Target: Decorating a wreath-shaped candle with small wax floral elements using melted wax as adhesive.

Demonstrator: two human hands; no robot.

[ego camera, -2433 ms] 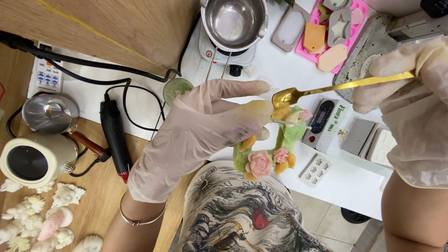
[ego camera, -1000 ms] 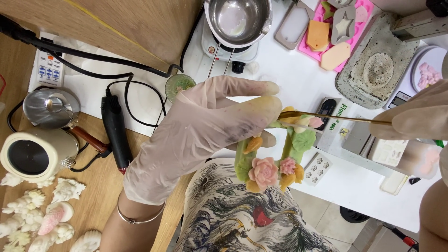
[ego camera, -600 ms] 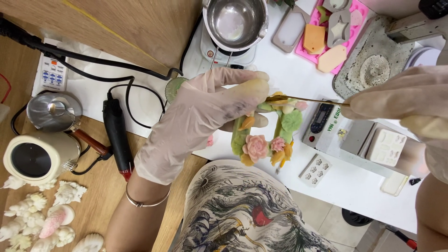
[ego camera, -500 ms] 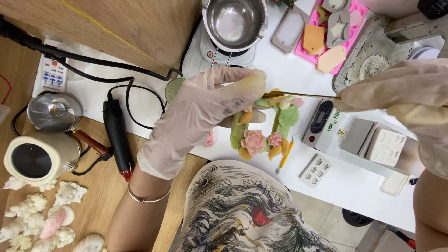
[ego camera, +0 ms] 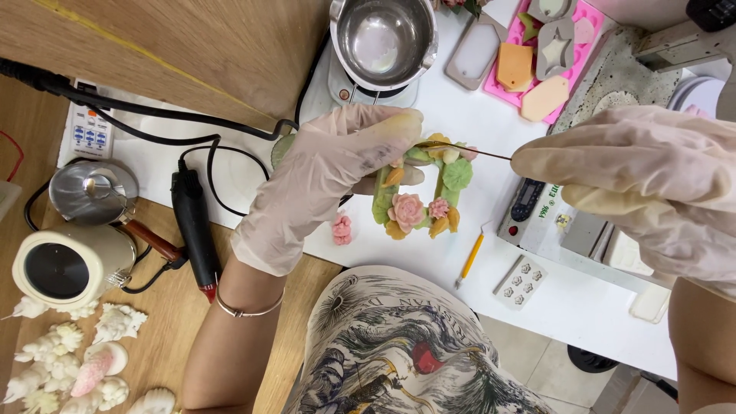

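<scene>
My left hand (ego camera: 330, 180) grips the green floral wreath (ego camera: 422, 192); my right hand (ego camera: 636, 180) pinches a thin metal tool (ego camera: 468, 150) touching its top.

Both hands wear thin pale gloves. The left hand (ego camera: 326, 180) reaches forward from a bare forearm with a thin bracelet at the wrist, back of the hand up, fingers (ego camera: 383, 126) curled in a light pinch. The right hand (ego camera: 636, 172) sits well to its right, fingers bunched and pointing toward the left hand, thumb tucked beneath.
</scene>
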